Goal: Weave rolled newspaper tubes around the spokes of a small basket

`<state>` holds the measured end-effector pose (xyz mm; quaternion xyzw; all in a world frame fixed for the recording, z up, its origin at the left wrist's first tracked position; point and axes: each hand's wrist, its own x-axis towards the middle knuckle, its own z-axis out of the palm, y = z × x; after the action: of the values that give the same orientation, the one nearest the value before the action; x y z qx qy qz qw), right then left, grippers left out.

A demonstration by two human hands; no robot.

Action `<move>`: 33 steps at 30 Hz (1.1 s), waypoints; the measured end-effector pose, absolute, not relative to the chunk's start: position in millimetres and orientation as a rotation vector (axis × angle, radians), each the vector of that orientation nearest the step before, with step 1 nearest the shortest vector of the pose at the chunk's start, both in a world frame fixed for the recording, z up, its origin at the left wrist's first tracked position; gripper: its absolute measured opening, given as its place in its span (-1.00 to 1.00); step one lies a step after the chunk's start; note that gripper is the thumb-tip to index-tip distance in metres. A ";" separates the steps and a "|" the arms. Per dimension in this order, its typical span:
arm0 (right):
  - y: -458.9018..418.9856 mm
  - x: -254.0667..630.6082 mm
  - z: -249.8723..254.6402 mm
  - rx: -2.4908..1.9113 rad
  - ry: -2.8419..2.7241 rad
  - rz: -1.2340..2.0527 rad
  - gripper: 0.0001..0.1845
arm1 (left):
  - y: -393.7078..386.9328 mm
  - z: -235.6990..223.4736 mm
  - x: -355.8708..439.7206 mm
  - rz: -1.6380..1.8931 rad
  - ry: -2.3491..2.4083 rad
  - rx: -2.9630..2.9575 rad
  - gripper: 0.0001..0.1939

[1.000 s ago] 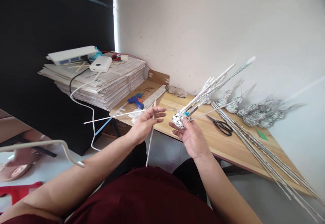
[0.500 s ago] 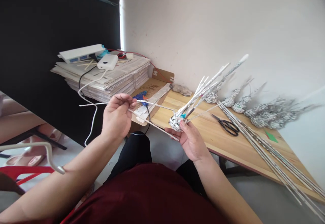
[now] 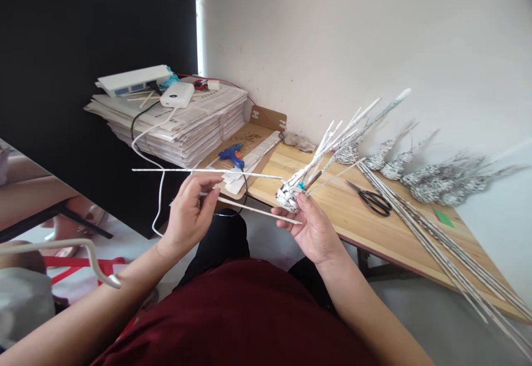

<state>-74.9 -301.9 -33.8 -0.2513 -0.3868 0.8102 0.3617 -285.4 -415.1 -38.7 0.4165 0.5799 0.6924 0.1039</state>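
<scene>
In my right hand [image 3: 316, 230] is a small woven piece of rolled newspaper [image 3: 287, 197], round at its base, with a bundle of paper rods [image 3: 332, 147] slanting up and right from it. A bit of blue shows near my thumb. One long paper rod [image 3: 208, 172] sticks out leftward from the weave, passing just above my left hand. My left hand [image 3: 191, 208] is closed, thumb against fingers, on another thin paper rod [image 3: 253, 209] whose far end reaches below my right fingers.
Black scissors [image 3: 372, 200] and long paper rods [image 3: 432, 244] lie on the wooden table [image 3: 344, 219]. Several woven pieces [image 3: 432, 183] stand along the wall. A blue glue gun [image 3: 233, 155] is beside stacked newspapers [image 3: 183, 128], topped by a white power bank [image 3: 177, 95]. Another person's legs [image 3: 29, 194] show at left.
My left hand has lowered and come off the upper paper rod, which now extends straight to the left. The glue gun is more exposed. My right hand keeps the woven piece in place.
</scene>
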 end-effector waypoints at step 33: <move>-320.8 -76.6 -49.7 -0.788 -1.459 1.720 -0.58 | -419.9 -21.5 -272.4 1.439 1.708 1.724 -0.87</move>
<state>-76.6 -320.8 -49.7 -0.3066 -0.5679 0.6696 0.3676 -272.4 -419.9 -21.5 0.6032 0.5977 0.5034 0.1596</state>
